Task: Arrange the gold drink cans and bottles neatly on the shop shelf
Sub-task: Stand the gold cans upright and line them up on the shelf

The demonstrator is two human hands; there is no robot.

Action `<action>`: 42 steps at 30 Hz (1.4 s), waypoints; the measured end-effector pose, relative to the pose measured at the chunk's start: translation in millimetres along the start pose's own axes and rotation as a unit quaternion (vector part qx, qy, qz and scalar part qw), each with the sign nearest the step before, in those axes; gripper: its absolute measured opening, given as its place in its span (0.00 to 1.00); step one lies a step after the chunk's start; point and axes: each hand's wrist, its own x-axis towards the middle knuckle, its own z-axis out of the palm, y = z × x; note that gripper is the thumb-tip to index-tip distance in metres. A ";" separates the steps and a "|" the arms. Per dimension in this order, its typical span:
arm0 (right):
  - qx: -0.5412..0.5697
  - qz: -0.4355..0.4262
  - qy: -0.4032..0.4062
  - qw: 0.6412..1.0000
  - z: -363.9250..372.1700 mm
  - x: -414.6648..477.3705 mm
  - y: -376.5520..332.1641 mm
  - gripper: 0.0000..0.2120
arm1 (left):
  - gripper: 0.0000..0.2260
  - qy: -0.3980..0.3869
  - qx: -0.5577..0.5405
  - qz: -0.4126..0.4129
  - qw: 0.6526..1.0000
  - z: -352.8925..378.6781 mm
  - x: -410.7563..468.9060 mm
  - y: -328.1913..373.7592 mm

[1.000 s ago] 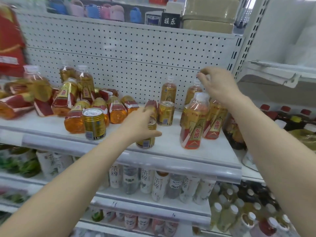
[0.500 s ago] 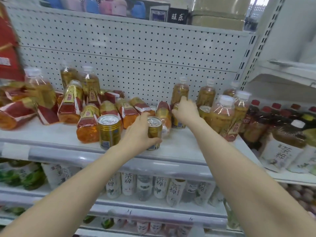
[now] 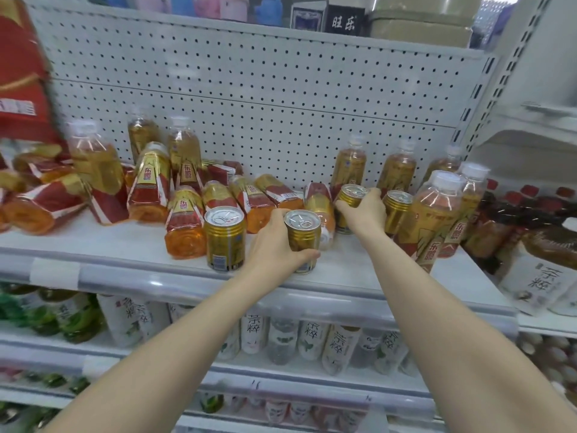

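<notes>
Head view. White shop shelf (image 3: 125, 245) with pegboard back (image 3: 249, 98).

Left hand (image 3: 274, 245): wrapped around an upright gold can (image 3: 302, 235) near the shelf's front edge, thumb across its lower front, fingers behind.

Right hand (image 3: 363, 210): closed around a second gold can (image 3: 351, 201) set further back, fingers over its rim and side.

Third gold can (image 3: 224, 239): upright, free, just left of the left hand. Fourth gold can (image 3: 396, 210): upright, just right of the right hand.

Fallen bottles (image 3: 184, 226): several gold-and-red labelled bottles lay on their sides in a heap across the shelf's left and middle. One lay directly behind the left-hand can.

Upright bottles (image 3: 432, 214): stood at the right end and along the pegboard. More stood at back left.

Lower shelf (image 3: 312, 367): white-labelled bottles in a row.
</notes>
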 end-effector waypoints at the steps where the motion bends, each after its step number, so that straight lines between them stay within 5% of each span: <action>1: 0.010 -0.018 0.010 1.000 -2.2 -3.0 -0.3 0.32 | 0.36 0.010 -0.013 -0.005 1.000 -1.2 -2.6 1.7; 9: 0.060 -0.170 0.028 0.983 -46.1 -34.4 -23.9 0.27 | 0.37 0.114 -0.043 -0.027 0.992 -27.4 -33.7 24.3; 23: 0.178 -0.261 -0.094 0.944 -32.2 -130.1 -100.8 0.33 | 0.36 0.266 0.011 -0.126 0.956 -125.1 -157.8 -5.8; 42: 0.238 -0.365 -0.330 0.837 205.6 -382.8 -319.5 0.26 | 0.37 0.420 0.123 -0.286 0.853 -397.9 -334.1 -186.1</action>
